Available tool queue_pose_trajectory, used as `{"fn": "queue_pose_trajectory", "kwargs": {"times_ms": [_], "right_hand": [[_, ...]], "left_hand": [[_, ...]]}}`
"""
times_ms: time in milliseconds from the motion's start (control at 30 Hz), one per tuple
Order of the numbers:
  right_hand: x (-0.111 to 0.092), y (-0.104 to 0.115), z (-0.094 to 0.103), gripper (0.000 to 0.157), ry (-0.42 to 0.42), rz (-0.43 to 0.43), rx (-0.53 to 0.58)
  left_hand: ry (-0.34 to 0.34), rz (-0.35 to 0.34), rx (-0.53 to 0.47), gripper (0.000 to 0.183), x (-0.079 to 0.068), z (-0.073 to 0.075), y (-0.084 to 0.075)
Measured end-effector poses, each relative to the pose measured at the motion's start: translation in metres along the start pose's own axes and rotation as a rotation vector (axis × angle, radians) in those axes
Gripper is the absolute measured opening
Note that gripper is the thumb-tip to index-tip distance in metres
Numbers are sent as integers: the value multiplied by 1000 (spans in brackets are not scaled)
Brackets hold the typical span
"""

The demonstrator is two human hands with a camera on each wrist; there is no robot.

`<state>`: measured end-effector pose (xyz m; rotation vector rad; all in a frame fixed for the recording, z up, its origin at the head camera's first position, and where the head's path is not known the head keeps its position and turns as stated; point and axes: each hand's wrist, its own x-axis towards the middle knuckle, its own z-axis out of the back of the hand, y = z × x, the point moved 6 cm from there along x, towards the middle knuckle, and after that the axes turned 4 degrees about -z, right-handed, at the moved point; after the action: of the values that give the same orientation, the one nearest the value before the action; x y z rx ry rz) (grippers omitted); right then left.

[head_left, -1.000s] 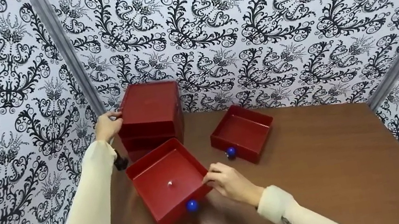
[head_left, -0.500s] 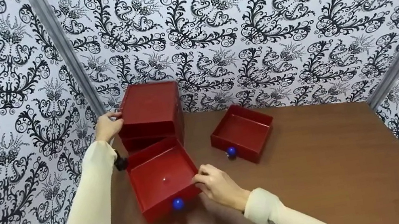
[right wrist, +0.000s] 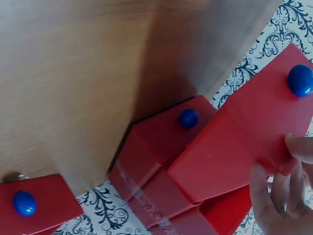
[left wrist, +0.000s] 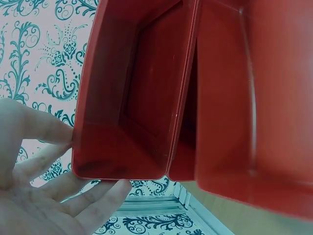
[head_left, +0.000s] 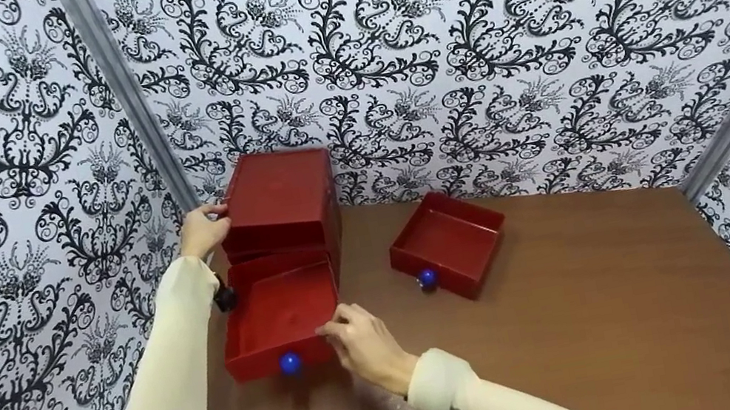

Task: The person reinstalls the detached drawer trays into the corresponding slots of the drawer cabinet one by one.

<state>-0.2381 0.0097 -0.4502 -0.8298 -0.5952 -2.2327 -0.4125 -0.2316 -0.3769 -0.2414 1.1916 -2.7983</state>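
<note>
A red drawer cabinet stands in the back left corner, its upper slot hollow in the left wrist view. My left hand holds its upper left edge, thumb on top and fingers along the side. Just in front, a red drawer with a blue knob is raised and tilted, its back end at the cabinet's middle opening. My right hand pinches its front right corner, thumb on the front face. Below it, the right wrist view shows a lower drawer front with its own blue knob, sitting in the cabinet.
Another red drawer with a blue knob lies on the brown table to the right of the cabinet. Patterned walls close off the back and sides. Clear tape runs down the cabinet's side.
My right hand has moved left and slightly back, bringing the held drawer square with the cabinet and its back end up to the opening. The left hand has stayed on the cabinet.
</note>
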Motion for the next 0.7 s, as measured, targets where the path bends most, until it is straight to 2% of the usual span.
{"fn": "queue_pose_trajectory", "kwargs": {"times_ms": [167,500,700], "right_hand": [[14,6,-7,14,-17,-31,-42],[31,3,-31,10,35,-97,-116],[35,-11,-46,13,108,-55,-162]], "left_hand": [[-4,2,-6,42,-1,0,-1],[-15,1,-11,43,0,-3,-1],[-24,22,-9,43,1,-3,1]]}}
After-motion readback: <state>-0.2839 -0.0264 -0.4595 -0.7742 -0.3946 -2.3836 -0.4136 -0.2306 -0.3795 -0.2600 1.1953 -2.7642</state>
